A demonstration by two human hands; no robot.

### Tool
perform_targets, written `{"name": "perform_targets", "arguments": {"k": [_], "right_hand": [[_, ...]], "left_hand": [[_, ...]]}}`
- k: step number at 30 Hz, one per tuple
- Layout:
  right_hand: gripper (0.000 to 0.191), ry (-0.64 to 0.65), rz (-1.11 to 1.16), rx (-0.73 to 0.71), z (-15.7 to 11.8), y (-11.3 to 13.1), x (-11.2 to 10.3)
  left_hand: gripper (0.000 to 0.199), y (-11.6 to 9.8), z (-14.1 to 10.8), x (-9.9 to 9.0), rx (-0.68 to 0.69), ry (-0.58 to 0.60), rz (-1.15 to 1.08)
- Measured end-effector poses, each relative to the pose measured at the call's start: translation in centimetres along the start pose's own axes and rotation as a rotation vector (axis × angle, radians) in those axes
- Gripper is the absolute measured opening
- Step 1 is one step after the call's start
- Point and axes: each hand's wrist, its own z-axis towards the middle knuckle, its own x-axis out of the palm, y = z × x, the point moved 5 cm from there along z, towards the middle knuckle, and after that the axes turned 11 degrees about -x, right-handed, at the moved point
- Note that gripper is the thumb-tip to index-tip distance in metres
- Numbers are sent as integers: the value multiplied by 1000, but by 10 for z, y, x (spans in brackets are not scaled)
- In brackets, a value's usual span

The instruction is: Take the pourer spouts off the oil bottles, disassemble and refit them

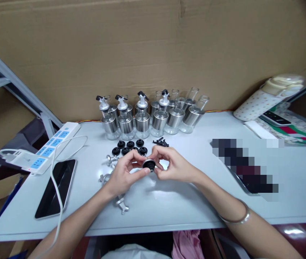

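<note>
Between my hands, over the middle of the table, is a silver pourer top with a black ringed stopper (149, 164), its black side facing me. My left hand (127, 171) pinches it from the left with thumb and fingers. From the right, the fingers of my right hand (171, 163) are closed on the same piece. Several black stoppers (140, 143) lie just beyond my hands, and a small pile of black levers (160, 141) lies to their right. Silver pourer parts (122, 205) are beside and partly under my left hand.
Glass bottles with metal bands (142, 122) stand at the back, several with pourers. A power strip (53, 147), a cable and a black tablet (57, 189) are at the left. A dark, pixelated item (244, 167) and a dotted flask (260, 99) are at the right.
</note>
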Motion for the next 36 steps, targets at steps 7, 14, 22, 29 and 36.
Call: {"name": "perform_targets", "arguments": {"k": [7, 14, 22, 29, 36], "right_hand": [[19, -39, 41, 5, 0, -3, 0], [24, -127, 301, -6, 3, -9, -7], [29, -141, 420, 15, 4, -13, -9], [34, -265, 333, 40, 3, -13, -10], [37, -181, 382, 119, 3, -11, -2]], "left_hand": [[23, -1, 2, -1, 35, -26, 39], [28, -9, 2, -7, 242, -145, 185], [20, -5, 6, -17, 210, -296, 298], [17, -13, -2, -22, 308, -470, 430], [20, -21, -5, -16, 484, -417, 584]]}}
